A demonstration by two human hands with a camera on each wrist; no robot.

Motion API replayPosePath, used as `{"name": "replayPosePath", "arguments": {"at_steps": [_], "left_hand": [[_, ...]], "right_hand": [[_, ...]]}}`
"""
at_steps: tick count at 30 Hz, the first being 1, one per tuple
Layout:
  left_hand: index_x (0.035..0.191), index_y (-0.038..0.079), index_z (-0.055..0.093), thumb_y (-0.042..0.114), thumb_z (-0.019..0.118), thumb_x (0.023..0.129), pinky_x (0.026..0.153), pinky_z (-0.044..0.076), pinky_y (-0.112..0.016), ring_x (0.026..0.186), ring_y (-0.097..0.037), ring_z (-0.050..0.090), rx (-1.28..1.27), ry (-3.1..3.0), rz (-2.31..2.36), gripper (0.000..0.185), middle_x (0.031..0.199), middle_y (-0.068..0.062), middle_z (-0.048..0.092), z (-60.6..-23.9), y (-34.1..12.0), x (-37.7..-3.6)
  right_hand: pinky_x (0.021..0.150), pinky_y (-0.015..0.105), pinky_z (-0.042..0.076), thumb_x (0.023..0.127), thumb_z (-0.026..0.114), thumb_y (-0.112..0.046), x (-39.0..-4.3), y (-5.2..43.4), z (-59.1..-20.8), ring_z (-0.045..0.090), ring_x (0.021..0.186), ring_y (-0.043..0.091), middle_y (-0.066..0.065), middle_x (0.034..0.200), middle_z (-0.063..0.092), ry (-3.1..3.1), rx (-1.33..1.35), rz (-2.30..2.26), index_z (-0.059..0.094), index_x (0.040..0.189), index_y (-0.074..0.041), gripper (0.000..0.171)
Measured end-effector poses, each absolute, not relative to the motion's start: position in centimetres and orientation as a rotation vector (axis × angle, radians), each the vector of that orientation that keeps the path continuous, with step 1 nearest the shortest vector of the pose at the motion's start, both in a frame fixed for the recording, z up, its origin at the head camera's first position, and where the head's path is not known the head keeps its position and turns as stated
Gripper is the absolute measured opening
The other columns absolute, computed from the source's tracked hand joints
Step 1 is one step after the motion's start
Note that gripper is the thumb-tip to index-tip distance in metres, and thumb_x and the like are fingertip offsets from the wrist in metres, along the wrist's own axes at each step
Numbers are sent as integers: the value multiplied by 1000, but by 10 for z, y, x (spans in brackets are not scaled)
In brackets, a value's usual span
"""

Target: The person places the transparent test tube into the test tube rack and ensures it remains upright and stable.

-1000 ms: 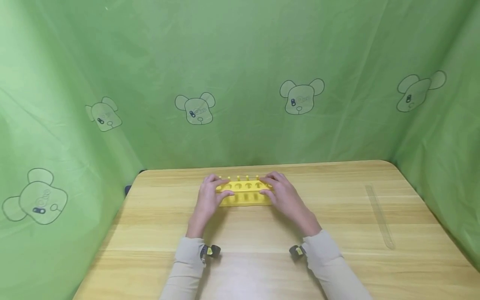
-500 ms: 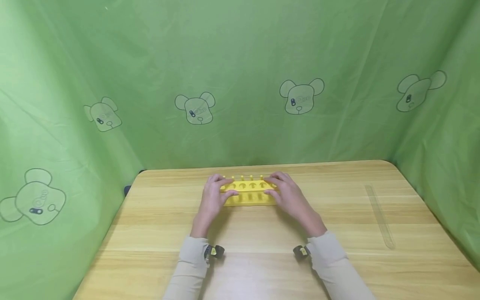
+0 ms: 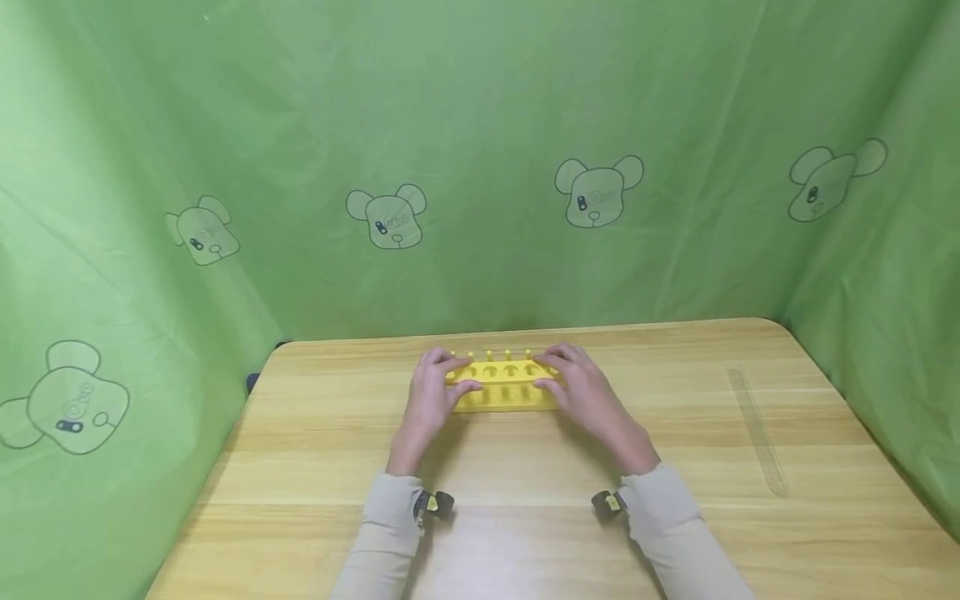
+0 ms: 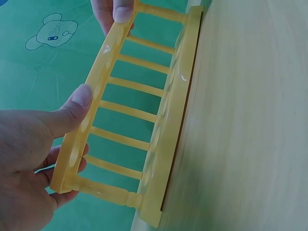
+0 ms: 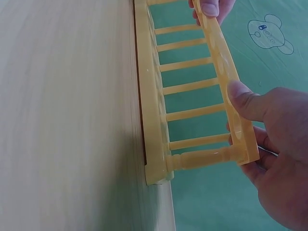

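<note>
Green bear-print cloth backs the wooden table (image 3: 525,533). Both hands have nudged the yellow test-tube rack (image 3: 504,385) slightly toward 3 o'clock; left hand (image 3: 432,398) and right hand (image 3: 587,392) pinch its ends. A clear ruler (image 3: 757,433) lies far right.

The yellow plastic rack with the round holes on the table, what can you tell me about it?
The yellow plastic rack is long and narrow: a top bar with a row of round holes, a base bar beneath, and thin rods joining them, with turned posts at the ends. It looks glossy and holds nothing. It stands upright on the wooden table, towards the far edge. The left hand grips its left end and the right hand its right end, thumbs on the top bar's near edge.
</note>
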State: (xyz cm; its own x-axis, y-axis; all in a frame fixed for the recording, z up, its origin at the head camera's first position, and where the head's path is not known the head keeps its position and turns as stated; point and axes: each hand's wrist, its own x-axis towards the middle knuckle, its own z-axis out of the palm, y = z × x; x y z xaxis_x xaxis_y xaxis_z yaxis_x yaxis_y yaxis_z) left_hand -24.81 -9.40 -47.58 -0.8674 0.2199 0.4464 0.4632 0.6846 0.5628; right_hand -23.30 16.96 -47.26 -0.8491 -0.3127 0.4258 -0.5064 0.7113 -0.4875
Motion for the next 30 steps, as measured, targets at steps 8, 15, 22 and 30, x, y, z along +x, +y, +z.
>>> {"name": "replayPosePath", "arguments": {"at_steps": [8,15,22,30], "left_hand": [[115,5,77,29,87,77,94,52,-39,102,-24,58,-547,-2546,-979,47,104,-7,65,-475,-89,-247],[117,4,76,28,87,78,93,51,-39,101,-24,57,-545,-2565,-996,47,104,-7,64,-474,-84,-247],[118,4,75,28,87,78,93,51,-39,100,-23,57,-541,-2562,-1020,48,103,-8,64,-474,-80,-247],[117,5,76,30,87,78,90,51,-37,98,-22,56,-550,-2555,-1009,48,102,-8,64,-475,-76,-247]], "right_hand": [[101,50,53,91,79,-14,-233,175,-473,57,117,33,16,125,62,-2611,629,877,68,128,0,40],[100,50,53,91,79,-14,-232,179,-474,57,116,33,15,124,63,-2606,618,877,69,127,-1,40],[101,50,53,91,79,-14,-232,183,-473,57,117,33,15,124,63,-2602,614,889,69,128,-1,41],[104,51,51,93,77,-15,-230,190,-472,56,120,33,15,127,61,-2628,610,899,67,130,1,42]]}}
